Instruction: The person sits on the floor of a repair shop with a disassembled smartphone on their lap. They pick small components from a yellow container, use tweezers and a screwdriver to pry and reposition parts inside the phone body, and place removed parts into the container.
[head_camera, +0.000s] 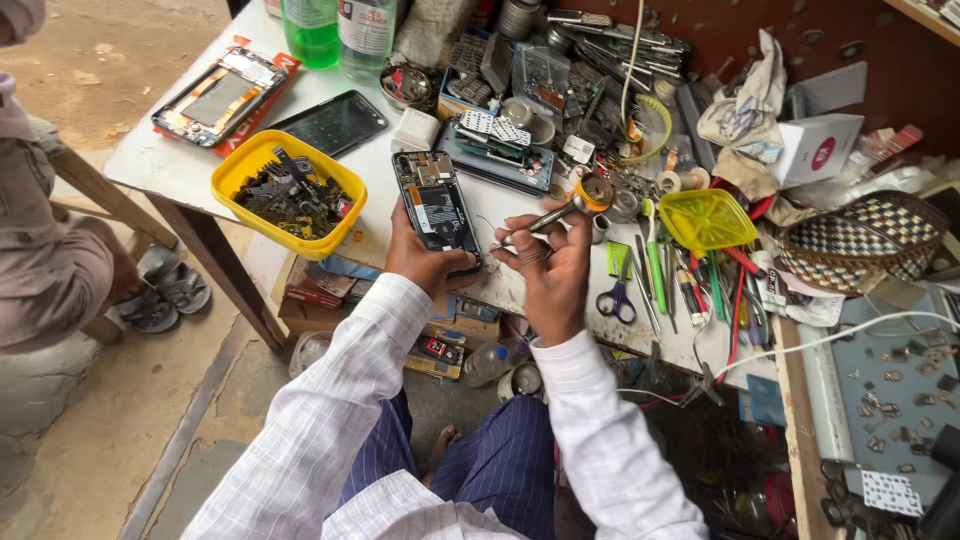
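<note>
Above bench edge, opened phone (436, 211), screwdriver (552, 216)

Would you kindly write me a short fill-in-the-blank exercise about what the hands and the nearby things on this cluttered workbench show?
1. The left hand holds an opened black ____ with its back cover off.
2. The right hand grips a thin metal tool with an ____ cap at its far end.
3. The shallow tray of dark small parts left of the hands is coloured ____.
4. The scissors lying right of the right hand have ____ handles.

Missing words: phone; orange; yellow; blue
</note>
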